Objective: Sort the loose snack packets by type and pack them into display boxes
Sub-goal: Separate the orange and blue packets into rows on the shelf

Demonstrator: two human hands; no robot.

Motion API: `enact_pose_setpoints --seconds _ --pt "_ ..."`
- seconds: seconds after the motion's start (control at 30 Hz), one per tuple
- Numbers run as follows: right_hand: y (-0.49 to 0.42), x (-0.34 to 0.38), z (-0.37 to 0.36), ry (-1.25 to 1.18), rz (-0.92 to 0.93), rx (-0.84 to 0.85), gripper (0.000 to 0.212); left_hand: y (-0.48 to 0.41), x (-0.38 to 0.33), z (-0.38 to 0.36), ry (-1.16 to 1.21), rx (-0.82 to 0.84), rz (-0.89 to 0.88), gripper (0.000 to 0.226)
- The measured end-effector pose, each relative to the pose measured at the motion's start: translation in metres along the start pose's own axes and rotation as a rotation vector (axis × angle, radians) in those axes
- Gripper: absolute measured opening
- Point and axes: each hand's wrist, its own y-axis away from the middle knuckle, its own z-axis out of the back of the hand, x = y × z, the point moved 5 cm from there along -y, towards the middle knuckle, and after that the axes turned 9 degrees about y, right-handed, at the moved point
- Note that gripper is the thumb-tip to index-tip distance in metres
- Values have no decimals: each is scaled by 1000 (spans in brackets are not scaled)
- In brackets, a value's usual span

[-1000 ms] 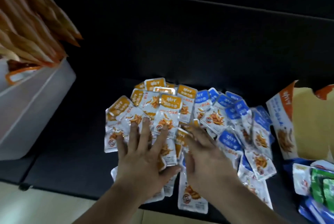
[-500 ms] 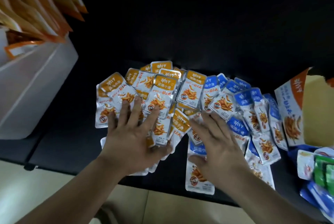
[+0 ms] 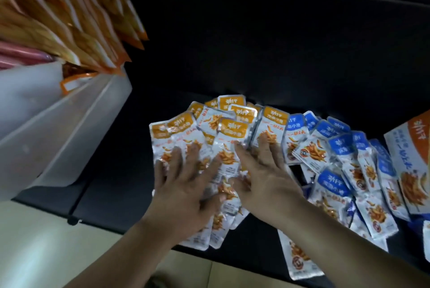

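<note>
Several orange-topped snack packets [image 3: 232,128] lie fanned in a heap on the black table. To their right spreads a group of blue-topped packets [image 3: 335,148]. My left hand [image 3: 186,185] lies flat, fingers spread, pressing on the orange packets. My right hand [image 3: 263,171] rests flat beside it, its fingers on the orange packets near the border with the blue ones. An orange-and-white display box [image 3: 409,162] stands at the right edge, partly cut off.
A translucent white bin [image 3: 60,129] at the left holds upright orange pouches [image 3: 69,15] and overhangs the black table [image 3: 256,43]. One packet [image 3: 300,257] lies at the table's near edge. A pale floor shows below.
My right hand has moved left, off the blue packets, and now lies close beside my left hand on the orange heap. The orange packets are bunched tighter. The view has shifted.
</note>
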Motion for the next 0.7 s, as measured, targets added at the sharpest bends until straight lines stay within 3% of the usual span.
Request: enact_pose_setpoints --seconds 0.2,0.43,0.6,0.7 --pt "-16 43 -14 65 -49 95 88 1 30 -1 -111 34 4 72" --pt "-35 101 -16 -116 -37 69 95 -5 82 28 -146 53 55 74" --pt "-17 80 7 -379 32 -210 71 0 88 48 -70 0 34 72" --pt "-27 45 14 -385 -66 -247 66 11 71 42 -27 -47 101 73"
